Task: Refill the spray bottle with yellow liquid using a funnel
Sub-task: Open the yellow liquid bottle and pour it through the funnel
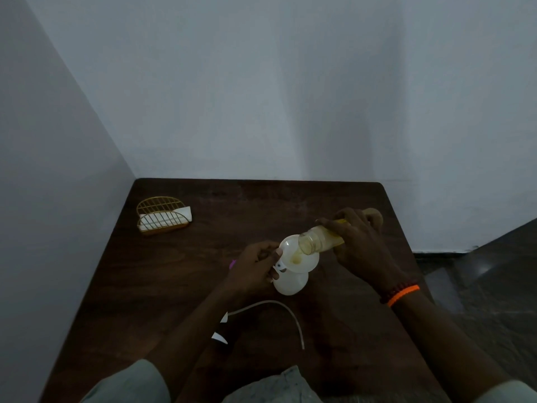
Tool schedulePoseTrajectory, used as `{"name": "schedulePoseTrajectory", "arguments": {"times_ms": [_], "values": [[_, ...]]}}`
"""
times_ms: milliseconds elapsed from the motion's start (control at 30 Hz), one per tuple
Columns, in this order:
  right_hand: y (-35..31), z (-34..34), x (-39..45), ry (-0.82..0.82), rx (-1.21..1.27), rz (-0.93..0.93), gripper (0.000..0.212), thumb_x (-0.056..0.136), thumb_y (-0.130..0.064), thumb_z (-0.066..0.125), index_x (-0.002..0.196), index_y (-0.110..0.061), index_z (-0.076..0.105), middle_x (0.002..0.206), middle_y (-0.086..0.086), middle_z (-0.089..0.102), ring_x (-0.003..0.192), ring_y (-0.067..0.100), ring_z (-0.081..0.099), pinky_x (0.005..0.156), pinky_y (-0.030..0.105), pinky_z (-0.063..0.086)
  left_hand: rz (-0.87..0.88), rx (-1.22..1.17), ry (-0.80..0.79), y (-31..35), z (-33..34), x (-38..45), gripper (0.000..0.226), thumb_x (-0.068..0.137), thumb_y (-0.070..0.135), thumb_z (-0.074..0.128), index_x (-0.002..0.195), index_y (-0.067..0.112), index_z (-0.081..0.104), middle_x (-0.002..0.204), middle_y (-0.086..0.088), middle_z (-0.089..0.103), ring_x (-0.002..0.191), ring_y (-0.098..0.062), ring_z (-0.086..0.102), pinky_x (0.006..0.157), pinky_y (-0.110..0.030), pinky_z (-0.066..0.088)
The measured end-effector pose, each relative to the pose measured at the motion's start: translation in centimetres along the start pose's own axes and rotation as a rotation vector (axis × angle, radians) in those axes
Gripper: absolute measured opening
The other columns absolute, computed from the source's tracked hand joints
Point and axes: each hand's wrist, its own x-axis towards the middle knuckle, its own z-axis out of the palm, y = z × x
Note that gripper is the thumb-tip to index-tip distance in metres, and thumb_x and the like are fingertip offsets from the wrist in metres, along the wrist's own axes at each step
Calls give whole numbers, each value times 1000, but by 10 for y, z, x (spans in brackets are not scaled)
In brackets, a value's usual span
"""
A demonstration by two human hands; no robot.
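A white spray bottle [292, 283] stands near the middle of the dark wooden table [174, 271]. A white funnel [299, 257] sits in its neck. My left hand [255, 266] holds the funnel's rim and the bottle's neck from the left. My right hand [360, 242] grips a clear bottle of yellow liquid [319, 241], tipped with its mouth over the funnel. Yellow liquid pools in the funnel's bowl. The spray head's white dip tube [279, 311] lies curved on the table in front of the bottle; the head itself is mostly hidden under my left forearm.
A gold wire napkin holder [162, 216] with white napkins stands at the table's back left. A round tan object [374, 215] shows behind my right hand. A small pink thing [232, 263] peeks out left of my left hand. Walls close the back and left.
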Motion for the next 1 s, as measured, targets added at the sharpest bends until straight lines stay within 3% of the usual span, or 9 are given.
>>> {"name": "schedulePoseTrajectory", "arguments": {"times_ms": [700, 900, 1000], "values": [[-4, -7, 4, 12, -54, -13, 69, 70, -22, 81, 133, -36, 56, 125, 5, 52, 119, 24, 49, 97, 50, 35, -11, 16, 8, 0, -2, 3, 24, 103, 26, 53, 117, 15, 68, 91, -7, 76, 71, -15, 68, 63, -28, 55], [-4, -6, 3, 13, -76, -9, 66, 73, -21, 77, 134, -36, 56, 124, 3, 51, 119, 24, 49, 96, 43, 27, -21, -2, 21, 0, 0, 3, 24, 103, 25, 53, 116, 12, 68, 90, -10, 77, 72, -19, 67, 61, -28, 55], [-4, -7, 4, 8, -71, -12, 67, 72, -19, 76, 133, -36, 56, 124, 3, 51, 120, 24, 49, 95, 44, 29, -20, 3, 20, 0, 0, 3, 24, 103, 25, 53, 117, 12, 68, 88, -9, 77, 72, -19, 67, 60, -28, 55]]}}
